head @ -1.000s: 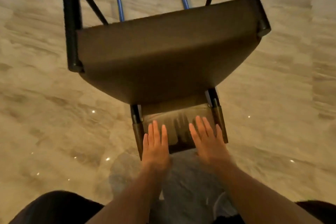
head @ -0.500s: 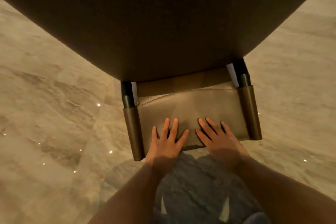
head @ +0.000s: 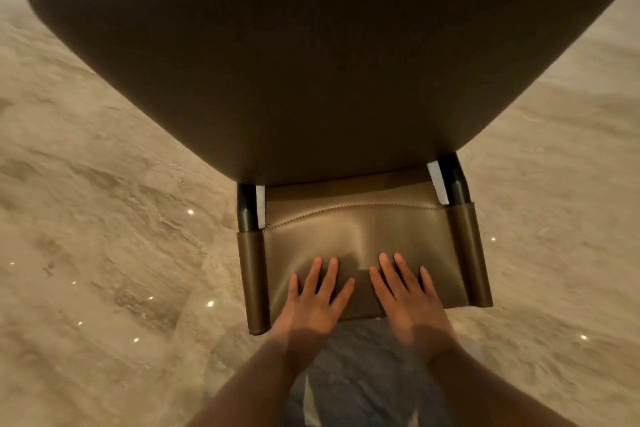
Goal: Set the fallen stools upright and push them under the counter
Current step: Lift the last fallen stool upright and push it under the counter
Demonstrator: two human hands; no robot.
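Note:
One stool fills the view. Its wide brown leather seat [head: 311,55] covers the whole top of the frame, close to the camera. Below it, two black posts carry the brown leather backrest [head: 363,229], whose near edge points at me. My left hand [head: 313,298] and my right hand [head: 407,295] lie side by side over that near edge. Their fingers are spread flat on the leather and their thumbs are hidden behind the edge. The stool's legs are out of sight, so I cannot tell how far it is tilted.
Glossy beige marble floor [head: 104,253] lies on both sides of the stool, with small light reflections on it. My grey trousers [head: 349,392] show between my forearms at the bottom. No counter or other stool is in view.
The seat has come much closer and now hides the black legs and floor seen above it before. Both hands have slid further onto the backrest, fingers spread wider.

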